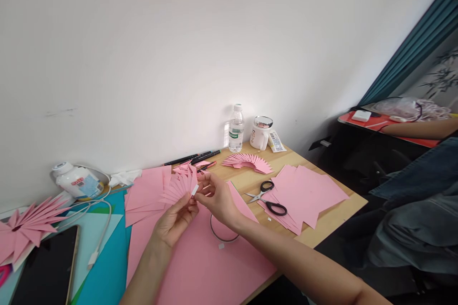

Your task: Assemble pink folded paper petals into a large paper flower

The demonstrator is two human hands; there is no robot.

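Observation:
Over the pink sheets, my left hand [179, 219] is closed, its thumb and fingers pinching the lower edge of a pleated pink paper fan [177, 188]. At the fan's right edge is a small white strip [195, 189], perhaps tape. My right hand [216, 200] is closed around it, thumb and fingertips meeting at the strip; whether the strip is stuck down I cannot tell. Beneath my right wrist a thin grey ring [222, 238] lies on a large pink sheet [200, 267], with a white scrap [221, 246] beside it.
Scissors [266, 198] lie open beside stacked pink sheets [304, 190]. Behind are another pleated fan [248, 162], pens [195, 157], a water bottle [236, 128] and a mug [261, 133]. A phone [46, 267], folded pink paper [28, 224] and a cable [100, 243] sit left. Another person's arm [422, 129] shows right.

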